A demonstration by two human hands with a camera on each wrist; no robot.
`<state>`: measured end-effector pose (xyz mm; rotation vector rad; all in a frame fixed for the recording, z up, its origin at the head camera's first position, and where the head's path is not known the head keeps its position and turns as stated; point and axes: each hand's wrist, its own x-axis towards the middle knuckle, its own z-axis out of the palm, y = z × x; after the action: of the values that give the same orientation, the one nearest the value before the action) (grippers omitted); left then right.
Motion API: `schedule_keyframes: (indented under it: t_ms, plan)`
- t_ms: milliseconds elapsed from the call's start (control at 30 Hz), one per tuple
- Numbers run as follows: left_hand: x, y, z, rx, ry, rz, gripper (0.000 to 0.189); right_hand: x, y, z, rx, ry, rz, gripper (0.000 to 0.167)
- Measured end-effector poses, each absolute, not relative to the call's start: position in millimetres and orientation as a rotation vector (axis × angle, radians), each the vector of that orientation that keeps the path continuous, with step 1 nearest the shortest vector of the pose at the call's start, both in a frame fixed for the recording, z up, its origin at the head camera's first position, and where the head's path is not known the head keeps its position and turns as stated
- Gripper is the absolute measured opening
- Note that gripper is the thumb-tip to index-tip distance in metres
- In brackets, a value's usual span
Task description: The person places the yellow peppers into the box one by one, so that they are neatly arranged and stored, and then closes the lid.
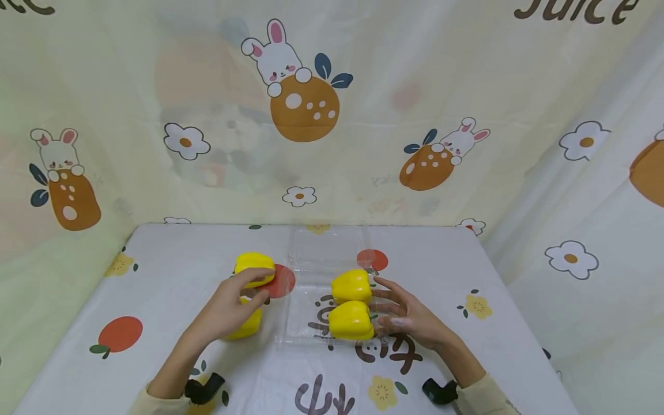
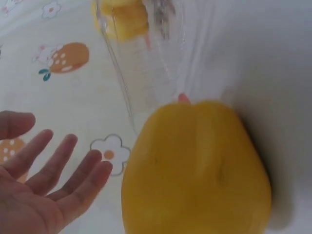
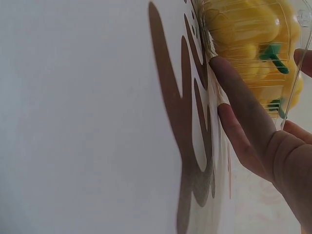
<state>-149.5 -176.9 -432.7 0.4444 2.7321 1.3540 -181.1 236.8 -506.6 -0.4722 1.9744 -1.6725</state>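
Observation:
Two yellow bell peppers, a far one (image 1: 253, 264) and a near one (image 1: 251, 327), lie on the left of the table. My left hand (image 1: 230, 305) hovers over them, partly covering both. In the left wrist view its fingers (image 2: 53, 165) are spread loosely, apart from the large yellow pepper (image 2: 195, 175). A clear plastic box (image 1: 300, 317) stands lid-open in the middle, holding two more yellow peppers (image 1: 351, 286) on its right side. At that side is my right hand (image 1: 415, 317), its extended fingers (image 3: 243, 97) against the box wall; green stems show through the plastic.
The box's clear lid (image 1: 329, 248) lies back toward the far edge of the table. A white printed cloth (image 1: 171, 276) covers the table, and a printed curtain (image 1: 218, 86) hangs behind. Black devices (image 1: 204, 389) sit at both wrists.

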Motion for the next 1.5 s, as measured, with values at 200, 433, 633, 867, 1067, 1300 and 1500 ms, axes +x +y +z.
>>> schedule_keyframes:
  t_ms: [200,433,633,867,1067,1300,1500]
  plan:
    - [-143.6,-192.1,-429.8,0.477,2.755,1.322,0.048,-180.4,236.7,-507.4,-0.472,1.952,-1.678,0.095]
    - [-138.1,-209.4,-428.9,0.551,2.752,1.276,0.050,-179.9,237.2,-507.9,-0.472,1.969,-1.671,0.096]
    - [-130.7,-224.5,-432.6,0.533,2.752,1.187,0.053,-178.5,237.9,-509.9,-0.477,1.927,-1.689,0.095]
    - [-133.8,-240.8,-448.9,0.526,2.683,1.228,0.060,-179.5,239.2,-509.8,-0.494,1.918,-1.697,0.096]
    - [-137.0,-252.7,-458.9,0.444,2.580,1.214,0.064,-181.4,238.6,-509.3,-0.478,1.933,-1.680,0.097]
    - [-141.6,-260.5,-470.2,0.390,2.486,1.242,0.068,-182.3,240.6,-509.6,-0.490,1.921,-1.698,0.095]
    - [-144.1,-264.4,-473.5,0.412,2.460,1.258,0.067,-182.8,242.4,-509.6,-0.496,1.913,-1.703,0.094]
